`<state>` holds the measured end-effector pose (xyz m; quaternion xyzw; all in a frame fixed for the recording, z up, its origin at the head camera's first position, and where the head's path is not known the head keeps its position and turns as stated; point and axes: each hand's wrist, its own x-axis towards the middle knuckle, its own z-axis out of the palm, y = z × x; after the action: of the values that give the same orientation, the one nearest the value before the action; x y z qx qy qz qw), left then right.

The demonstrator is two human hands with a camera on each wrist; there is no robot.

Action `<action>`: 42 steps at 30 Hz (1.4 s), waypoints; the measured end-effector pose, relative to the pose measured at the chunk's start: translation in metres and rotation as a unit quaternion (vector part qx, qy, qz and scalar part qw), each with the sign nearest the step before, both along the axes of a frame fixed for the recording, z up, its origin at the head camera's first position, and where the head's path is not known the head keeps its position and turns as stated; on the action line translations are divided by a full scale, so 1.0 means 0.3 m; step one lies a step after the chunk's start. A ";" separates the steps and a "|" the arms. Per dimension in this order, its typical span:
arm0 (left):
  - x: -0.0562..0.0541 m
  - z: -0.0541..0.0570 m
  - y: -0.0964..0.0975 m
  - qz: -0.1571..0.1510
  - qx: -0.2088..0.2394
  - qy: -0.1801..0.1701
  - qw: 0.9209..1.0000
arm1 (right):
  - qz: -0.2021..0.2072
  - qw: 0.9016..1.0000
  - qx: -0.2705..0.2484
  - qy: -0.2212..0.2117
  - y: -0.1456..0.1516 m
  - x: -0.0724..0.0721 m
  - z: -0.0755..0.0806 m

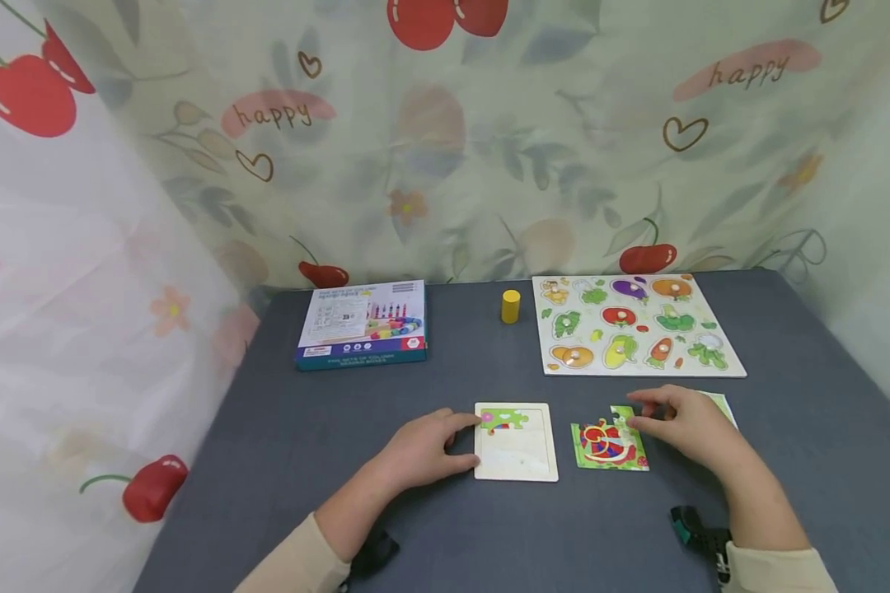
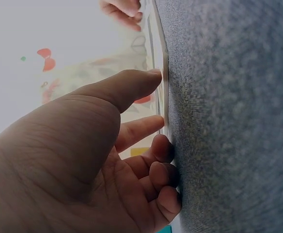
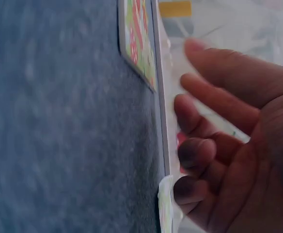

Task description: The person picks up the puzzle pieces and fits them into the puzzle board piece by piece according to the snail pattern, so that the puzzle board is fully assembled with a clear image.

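My left hand (image 1: 426, 445) lies at the left side of a square wooden puzzle tray (image 1: 519, 461), thumb and index finger spread along its edge. A green jigsaw piece (image 1: 506, 418) with a pink flower sits in the tray's upper left. To the right, several joined jigsaw pieces (image 1: 610, 446) with a red and blue picture lie flat on the table. Over their upper right corner hovers my right hand (image 1: 686, 424), fingers loosely bent. In the right wrist view, nothing shows between its thumb and fingers, and the joined pieces (image 3: 137, 41) lie apart from them.
Behind the right hand a light green-edged sheet (image 1: 721, 405) pokes out. A vegetable peg board (image 1: 638, 325) lies at the back right, a yellow cylinder (image 1: 510, 306) left of it, and a boxed set (image 1: 363, 324) at the back left. Patterned cloth (image 1: 445, 165) hangs behind the table.
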<state>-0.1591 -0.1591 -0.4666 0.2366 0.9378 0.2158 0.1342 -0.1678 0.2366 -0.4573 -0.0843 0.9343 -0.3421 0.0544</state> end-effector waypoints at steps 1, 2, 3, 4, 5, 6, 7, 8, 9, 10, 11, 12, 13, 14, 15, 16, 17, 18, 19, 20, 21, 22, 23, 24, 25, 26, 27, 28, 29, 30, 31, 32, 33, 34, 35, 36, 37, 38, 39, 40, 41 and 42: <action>0.001 0.001 0.001 0.000 0.000 0.000 1.000 | 0.004 1.000 0.006 -0.002 0.000 -0.002 -0.007; 0.002 0.002 0.001 0.000 0.001 -0.002 1.000 | 0.009 1.000 0.013 -0.005 0.000 -0.003 -0.013; 0.003 0.003 0.001 0.000 0.001 -0.001 1.000 | 0.013 1.000 0.019 -0.009 0.000 -0.004 -0.017; 0.003 0.004 0.002 0.000 0.002 -0.001 1.000 | 0.018 0.999 0.025 -0.013 -0.001 -0.005 -0.021; 0.004 0.005 0.002 0.000 0.002 -0.002 1.000 | 0.021 0.999 0.033 -0.015 -0.003 -0.007 -0.023; 0.004 0.007 0.002 0.000 0.002 -0.002 1.000 | 0.023 0.999 0.040 -0.017 -0.004 -0.010 -0.026; 0.005 0.009 0.002 0.000 0.001 -0.002 1.000 | 0.024 0.998 0.047 -0.018 -0.006 -0.013 -0.028; 0.005 0.011 0.003 0.001 -0.001 -0.002 1.000 | 0.023 0.998 0.052 -0.018 -0.008 -0.014 -0.031; 0.004 0.012 0.003 0.002 -0.001 -0.003 1.000 | 0.021 0.998 0.055 -0.018 -0.010 -0.016 -0.031; 0.004 0.012 0.003 0.002 -0.003 -0.004 1.000 | 0.020 0.998 0.057 -0.017 -0.012 -0.017 -0.031; 0.003 0.012 0.004 0.003 -0.004 -0.004 1.000 | 0.017 0.998 0.059 -0.017 -0.014 -0.017 -0.029; 0.002 0.013 0.004 0.003 -0.006 -0.004 1.000 | 0.015 0.998 0.060 -0.015 -0.015 -0.017 -0.027; 0.001 0.012 0.005 0.003 -0.007 -0.004 1.000 | 0.012 0.998 0.062 -0.014 -0.018 -0.016 -0.025; 0.000 0.011 0.005 0.003 -0.007 -0.005 1.000 | 0.009 0.998 0.063 -0.013 -0.020 -0.014 -0.023; -0.001 0.010 0.006 0.003 -0.008 -0.004 1.000 | 0.006 0.998 0.065 -0.012 -0.023 -0.012 -0.019; -0.001 0.009 0.006 0.003 -0.008 -0.004 1.000 | 0.002 0.998 0.067 -0.011 -0.026 -0.011 -0.017; -0.002 0.009 0.006 0.004 -0.009 -0.005 1.000 | -0.002 0.997 0.070 -0.011 -0.029 -0.009 -0.014; -0.002 0.009 0.006 0.004 -0.009 -0.006 1.000 | -0.004 0.997 0.072 -0.010 -0.031 -0.008 -0.011; -0.001 0.009 0.006 0.005 -0.009 -0.008 1.000 | -0.008 0.997 0.075 -0.011 -0.033 -0.007 -0.008; -0.001 0.008 0.005 0.006 -0.009 -0.010 1.000 | -0.011 0.997 0.077 -0.011 -0.035 -0.006 -0.006; 0.000 0.008 0.005 0.006 -0.009 -0.011 1.000 | -0.014 0.997 0.078 -0.012 -0.037 -0.005 -0.004; 0.000 0.007 0.005 0.006 -0.009 -0.013 1.000 | -0.016 0.997 0.080 -0.012 -0.039 -0.004 -0.003; 0.000 0.007 0.004 0.006 -0.009 -0.013 1.000 | -0.019 0.996 0.082 -0.010 -0.041 -0.003 -0.002; 0.000 0.006 0.003 0.006 -0.009 -0.014 1.000 | -0.022 0.996 0.082 -0.008 -0.043 -0.002 -0.002; 0.000 0.006 0.003 0.006 -0.007 -0.013 1.000 | -0.024 0.996 0.081 -0.005 -0.045 -0.001 -0.002; 0.000 0.005 0.002 0.005 -0.006 -0.012 1.000 | -0.027 0.996 0.080 -0.001 -0.047 0.000 -0.003; 0.000 0.004 0.001 0.005 -0.006 -0.011 1.000 | -0.028 0.996 0.079 0.004 -0.049 0.001 -0.003; 0.000 0.004 0.001 0.005 -0.005 -0.011 1.000 | -0.029 0.996 0.078 0.009 -0.052 0.002 -0.004; 0.000 0.004 0.000 0.005 -0.004 -0.011 1.000 | -0.030 0.996 0.077 0.013 -0.053 0.003 -0.005; 0.000 0.003 0.000 0.004 -0.003 -0.010 1.000 | -0.031 0.997 0.076 0.017 -0.054 0.004 -0.005; 0.000 0.003 0.000 0.004 -0.003 -0.010 1.000 | -0.031 0.997 0.074 0.020 -0.055 0.004 -0.005; 0.000 0.002 0.000 0.004 -0.004 -0.010 1.000 | -0.031 0.997 0.074 0.023 -0.056 0.004 -0.005; 0.000 0.001 0.000 0.004 -0.004 -0.010 1.000 | -0.031 0.997 0.073 0.025 -0.057 0.004 -0.005; -0.001 0.000 0.000 0.003 -0.004 -0.009 1.000 | -0.032 0.997 0.072 0.027 -0.058 0.005 -0.005; 0.000 0.000 0.000 0.003 -0.003 -0.008 1.000 | -0.032 0.997 0.071 0.028 -0.059 0.005 -0.004; -0.001 -0.001 0.000 0.003 -0.003 -0.008 1.000 | -0.032 0.997 0.069 0.029 -0.061 0.006 -0.003; -0.001 -0.001 0.000 0.003 -0.003 -0.007 1.000 | -0.032 0.997 0.068 0.030 -0.063 0.008 -0.001; -0.001 -0.002 0.000 0.003 -0.003 -0.006 1.000 | -0.031 0.997 0.067 0.029 -0.066 0.010 0.001; -0.001 -0.001 0.000 0.003 -0.003 -0.006 1.000 | -0.031 0.997 0.066 0.028 -0.067 0.012 0.004; 0.000 -0.001 0.000 0.003 -0.003 -0.005 1.000 | -0.030 0.997 0.065 0.026 -0.069 0.014 0.009; 0.000 0.000 0.000 0.003 -0.004 -0.005 1.000 | -0.029 0.997 0.065 0.026 -0.070 0.017 0.014; 0.000 0.000 0.000 0.003 -0.004 -0.005 1.000 | -0.027 0.997 0.064 0.026 -0.071 0.018 0.022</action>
<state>-0.1592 -0.1590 -0.4666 0.2321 0.9387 0.2133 0.1396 -0.1625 0.2154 -0.4506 -0.0640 0.9574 -0.2804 0.0261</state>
